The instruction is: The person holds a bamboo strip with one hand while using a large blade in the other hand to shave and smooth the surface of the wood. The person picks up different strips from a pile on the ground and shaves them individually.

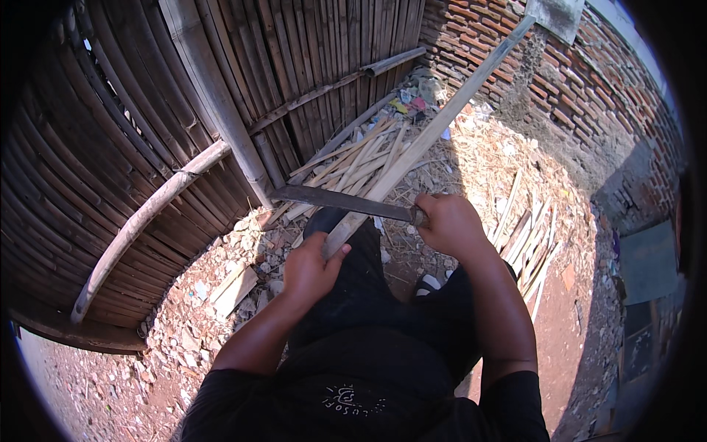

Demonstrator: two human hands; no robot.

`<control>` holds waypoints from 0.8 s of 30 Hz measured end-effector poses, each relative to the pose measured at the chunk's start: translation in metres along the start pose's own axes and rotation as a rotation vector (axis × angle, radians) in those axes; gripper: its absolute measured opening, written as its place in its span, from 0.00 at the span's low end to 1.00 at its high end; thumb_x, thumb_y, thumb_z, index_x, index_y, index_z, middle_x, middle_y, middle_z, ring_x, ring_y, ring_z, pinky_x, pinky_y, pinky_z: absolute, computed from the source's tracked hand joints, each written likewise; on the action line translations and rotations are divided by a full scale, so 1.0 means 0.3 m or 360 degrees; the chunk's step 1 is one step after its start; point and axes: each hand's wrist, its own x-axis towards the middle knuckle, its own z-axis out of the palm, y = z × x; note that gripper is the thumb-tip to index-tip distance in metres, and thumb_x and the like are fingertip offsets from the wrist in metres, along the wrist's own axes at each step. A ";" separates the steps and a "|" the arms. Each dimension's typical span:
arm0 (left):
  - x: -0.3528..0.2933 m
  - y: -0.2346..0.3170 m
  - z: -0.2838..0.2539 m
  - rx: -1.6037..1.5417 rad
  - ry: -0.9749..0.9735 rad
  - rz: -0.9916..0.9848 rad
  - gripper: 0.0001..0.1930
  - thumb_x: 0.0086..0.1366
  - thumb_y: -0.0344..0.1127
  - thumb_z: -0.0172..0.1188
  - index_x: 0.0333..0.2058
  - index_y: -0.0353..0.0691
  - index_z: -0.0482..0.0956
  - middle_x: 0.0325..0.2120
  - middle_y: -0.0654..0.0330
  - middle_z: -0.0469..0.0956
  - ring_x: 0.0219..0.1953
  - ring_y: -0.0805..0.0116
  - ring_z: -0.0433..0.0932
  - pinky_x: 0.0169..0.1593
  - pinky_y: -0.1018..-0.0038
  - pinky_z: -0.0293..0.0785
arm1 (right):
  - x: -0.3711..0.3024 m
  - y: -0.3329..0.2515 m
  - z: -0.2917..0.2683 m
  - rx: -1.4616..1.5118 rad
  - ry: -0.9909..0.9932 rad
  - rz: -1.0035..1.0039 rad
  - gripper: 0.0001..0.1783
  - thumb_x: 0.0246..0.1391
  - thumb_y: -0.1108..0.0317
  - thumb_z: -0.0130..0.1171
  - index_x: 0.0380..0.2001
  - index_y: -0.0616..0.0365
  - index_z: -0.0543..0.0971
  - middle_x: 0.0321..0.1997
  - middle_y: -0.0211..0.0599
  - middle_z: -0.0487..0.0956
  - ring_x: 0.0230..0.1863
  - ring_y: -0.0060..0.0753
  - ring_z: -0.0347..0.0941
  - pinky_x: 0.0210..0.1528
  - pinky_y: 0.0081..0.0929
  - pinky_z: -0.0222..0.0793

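My left hand (313,271) is closed round the near end of a long, pale strip of split bamboo (423,144). The strip slants up and away to the right, its far end by the brick wall. In my right hand (448,226) is the handle of a machete (342,200), gripped in a fist. Its dark, broad blade points left and lies across the strip, a little beyond my left hand. Whether the edge has bitten into the bamboo I cannot tell.
A bamboo-slat wall (147,147) with a pole rail stands at the left. Beyond my knees lies a heap of split bamboo sticks (361,162); another pile of sticks (530,243) is at the right. A brick wall (589,81) closes the back. Rubble and shavings cover the ground.
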 end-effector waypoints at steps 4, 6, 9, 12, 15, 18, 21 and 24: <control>0.001 -0.023 0.027 0.0020 0.0117 0.0124 0.25 0.66 0.53 0.69 0.44 0.32 0.80 0.22 0.44 0.81 0.27 0.41 0.83 0.33 0.52 0.78 | -0.002 -0.042 0.011 -0.0044 -0.0118 -0.0083 0.18 0.43 0.66 0.69 0.40 0.55 0.80 0.31 0.50 0.82 0.37 0.58 0.81 0.40 0.51 0.77; 0.000 -0.028 0.029 0.0049 0.0150 0.0172 0.26 0.66 0.53 0.69 0.44 0.32 0.80 0.21 0.44 0.81 0.27 0.41 0.83 0.33 0.51 0.77 | 0.003 -0.039 0.006 -0.0028 -0.0154 -0.0052 0.18 0.43 0.66 0.69 0.40 0.55 0.80 0.30 0.50 0.82 0.37 0.59 0.81 0.40 0.51 0.77; 0.003 -0.004 0.005 0.0039 0.0046 0.0069 0.26 0.66 0.53 0.68 0.44 0.31 0.80 0.22 0.44 0.80 0.27 0.41 0.83 0.33 0.51 0.77 | 0.007 -0.021 0.000 0.0018 -0.0104 -0.0066 0.18 0.43 0.66 0.69 0.40 0.55 0.80 0.31 0.48 0.82 0.37 0.59 0.81 0.41 0.51 0.77; 0.001 -0.009 0.014 0.0050 0.0069 0.0080 0.26 0.66 0.53 0.68 0.44 0.31 0.80 0.21 0.45 0.80 0.26 0.41 0.82 0.32 0.51 0.77 | -0.002 -0.032 0.009 0.0049 -0.0094 -0.0024 0.18 0.43 0.67 0.69 0.40 0.55 0.80 0.31 0.49 0.82 0.37 0.59 0.81 0.42 0.52 0.77; 0.001 -0.030 0.036 0.0046 0.0201 0.0207 0.25 0.66 0.53 0.68 0.44 0.32 0.80 0.19 0.46 0.79 0.25 0.41 0.82 0.32 0.51 0.77 | -0.003 -0.035 0.039 0.0031 -0.0058 -0.0128 0.18 0.43 0.67 0.69 0.40 0.56 0.81 0.30 0.50 0.82 0.38 0.59 0.81 0.43 0.52 0.77; 0.001 -0.017 0.024 0.0114 0.0103 0.0094 0.25 0.66 0.54 0.68 0.44 0.33 0.80 0.20 0.45 0.80 0.26 0.40 0.82 0.33 0.50 0.77 | 0.017 0.010 0.025 0.0056 -0.0136 -0.0033 0.16 0.43 0.68 0.69 0.39 0.57 0.80 0.31 0.50 0.82 0.39 0.59 0.81 0.43 0.51 0.77; 0.016 -0.017 0.024 0.0152 0.0089 0.0071 0.26 0.67 0.54 0.68 0.44 0.32 0.80 0.23 0.43 0.81 0.29 0.40 0.83 0.34 0.50 0.77 | 0.033 0.059 0.038 0.0110 -0.0058 0.0061 0.16 0.43 0.67 0.70 0.38 0.56 0.80 0.31 0.50 0.82 0.39 0.59 0.81 0.43 0.50 0.77; 0.035 -0.007 0.033 0.0108 -0.0039 -0.0117 0.27 0.66 0.55 0.69 0.44 0.31 0.81 0.31 0.40 0.83 0.36 0.38 0.83 0.41 0.52 0.78 | 0.042 0.062 0.082 0.0104 -0.0103 -0.0006 0.17 0.43 0.66 0.70 0.39 0.56 0.81 0.31 0.50 0.82 0.39 0.59 0.81 0.43 0.50 0.77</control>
